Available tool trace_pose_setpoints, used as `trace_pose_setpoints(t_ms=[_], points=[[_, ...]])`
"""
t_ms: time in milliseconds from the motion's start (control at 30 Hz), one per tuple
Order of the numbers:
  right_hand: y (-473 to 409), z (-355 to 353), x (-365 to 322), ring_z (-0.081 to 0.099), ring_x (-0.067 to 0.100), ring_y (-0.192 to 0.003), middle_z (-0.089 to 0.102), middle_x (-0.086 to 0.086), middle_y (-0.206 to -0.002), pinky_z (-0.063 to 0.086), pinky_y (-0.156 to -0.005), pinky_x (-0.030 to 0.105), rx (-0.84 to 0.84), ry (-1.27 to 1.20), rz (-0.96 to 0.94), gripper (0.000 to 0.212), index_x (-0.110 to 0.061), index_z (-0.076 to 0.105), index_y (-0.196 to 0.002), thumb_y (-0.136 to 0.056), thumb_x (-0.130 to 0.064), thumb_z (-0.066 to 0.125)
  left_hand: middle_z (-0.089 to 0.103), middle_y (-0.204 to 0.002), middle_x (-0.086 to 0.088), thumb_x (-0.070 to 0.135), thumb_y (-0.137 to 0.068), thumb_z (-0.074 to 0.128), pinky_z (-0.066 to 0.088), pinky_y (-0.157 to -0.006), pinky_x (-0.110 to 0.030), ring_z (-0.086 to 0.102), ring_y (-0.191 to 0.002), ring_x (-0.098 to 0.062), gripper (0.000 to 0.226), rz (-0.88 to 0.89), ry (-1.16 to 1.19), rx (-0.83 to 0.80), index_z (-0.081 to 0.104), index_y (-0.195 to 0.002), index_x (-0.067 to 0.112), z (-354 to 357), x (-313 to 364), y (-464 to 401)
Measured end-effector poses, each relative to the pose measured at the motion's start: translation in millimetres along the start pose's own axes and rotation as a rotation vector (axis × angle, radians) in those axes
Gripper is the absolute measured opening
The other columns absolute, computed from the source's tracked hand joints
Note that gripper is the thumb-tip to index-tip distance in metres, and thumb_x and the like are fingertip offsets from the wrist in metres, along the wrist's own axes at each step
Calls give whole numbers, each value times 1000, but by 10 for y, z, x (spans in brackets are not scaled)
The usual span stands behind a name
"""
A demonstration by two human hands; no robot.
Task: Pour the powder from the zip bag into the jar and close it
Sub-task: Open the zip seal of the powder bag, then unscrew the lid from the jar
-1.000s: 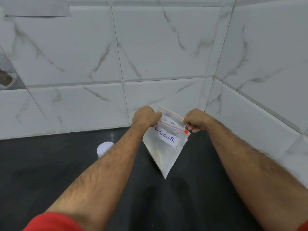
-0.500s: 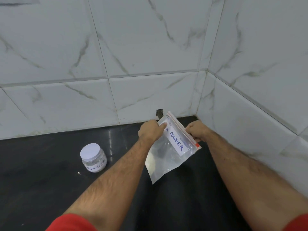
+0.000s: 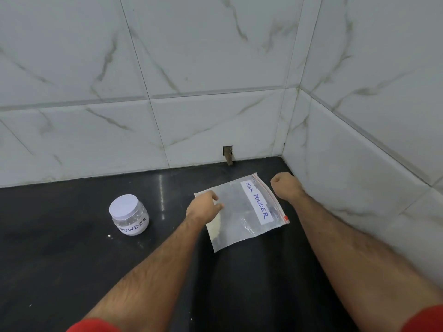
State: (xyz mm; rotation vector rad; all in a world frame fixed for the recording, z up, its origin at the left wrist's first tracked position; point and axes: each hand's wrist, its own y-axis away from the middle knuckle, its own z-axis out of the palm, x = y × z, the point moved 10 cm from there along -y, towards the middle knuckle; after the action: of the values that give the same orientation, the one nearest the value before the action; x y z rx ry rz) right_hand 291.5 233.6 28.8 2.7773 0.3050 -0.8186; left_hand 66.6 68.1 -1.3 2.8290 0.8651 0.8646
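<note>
A clear zip bag (image 3: 242, 212) labelled "MILK POWDER" lies flat on the black counter (image 3: 72, 259) near the corner, its red zip strip toward the right. A little pale powder shows at its lower left. My left hand (image 3: 203, 208) rests on the bag's left edge with fingers loosely spread. Just right of the zip strip, my right hand (image 3: 285, 186) hovers curled into a loose fist, apart from the bag. A small clear jar (image 3: 129, 215) with a white lid on and a "POWDER" label stands to the left, upright.
White marble tile walls (image 3: 191, 92) meet in a corner at the back right, close to the bag. A small dark hole (image 3: 227, 154) sits at the base of the back wall. A few white specks lie near the jar.
The bag was held up in both hands; now it lies flat on the counter. My right hand has let go of it. The view has tilted downward.
</note>
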Motion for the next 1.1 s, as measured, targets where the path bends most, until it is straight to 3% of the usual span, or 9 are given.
trace_pose_setpoints(t_ms=[167,333,633,733,867,1000,1100], points=[[144,175,-414,68,27,-101,76,7,-106,52,-86,31,-10,-98,-109,21,-10,75,-96,-90,-11,55,66,-124,-1,39,-94,62,55,-90,-39,63,-110,-21,39,41,13,98,58,-128,21,-272,-123,98],[459,646,-1163,66,23,-112,73,7,-116,49,-98,30,-96,-224,-255,23,-9,73,-112,-90,-12,67,70,-117,-1,34,-92,64,49,-88,-31,66,-106,-19,31,87,33,276,64,-119,21,-888,-442,304],[1095,1677,-2444,66,20,-109,72,7,-117,46,-92,23,-283,-194,-433,29,-13,72,-114,-85,-13,73,69,-119,0,30,-93,63,52,-92,-36,65,-107,-18,28,-62,145,473,66,-118,18,-1957,-1848,790],[1208,1940,-2629,61,16,-100,68,8,-122,46,-87,23,-332,-188,-423,37,-14,68,-121,-84,-13,74,70,-120,-5,26,-92,63,49,-91,-32,65,-108,-20,31,-155,220,456,65,-121,15,-2040,-2316,855],[1271,2254,-2718,59,20,-101,61,11,-131,50,-85,29,-422,-190,-359,56,-13,56,-136,-83,-10,75,65,-130,-7,22,-92,64,45,-98,-30,61,-119,-22,40,-215,332,382,60,-131,13,-1910,-2691,827],[1283,2477,-2692,60,26,-117,55,16,-142,52,-87,34,-470,-185,-284,72,-13,44,-146,-82,-2,73,58,-141,-8,19,-91,67,51,-101,-45,60,-123,-25,54,-237,397,231,50,-141,13,-1608,-2843,698],[1321,2622,-2637,57,27,-124,45,16,-153,49,-85,32,-524,-173,-245,84,-14,32,-154,-81,4,70,52,-147,-9,14,-89,69,51,-101,-46,55,-130,-25,64,-216,375,144,43,-147,10,-1407,-2803,607]])
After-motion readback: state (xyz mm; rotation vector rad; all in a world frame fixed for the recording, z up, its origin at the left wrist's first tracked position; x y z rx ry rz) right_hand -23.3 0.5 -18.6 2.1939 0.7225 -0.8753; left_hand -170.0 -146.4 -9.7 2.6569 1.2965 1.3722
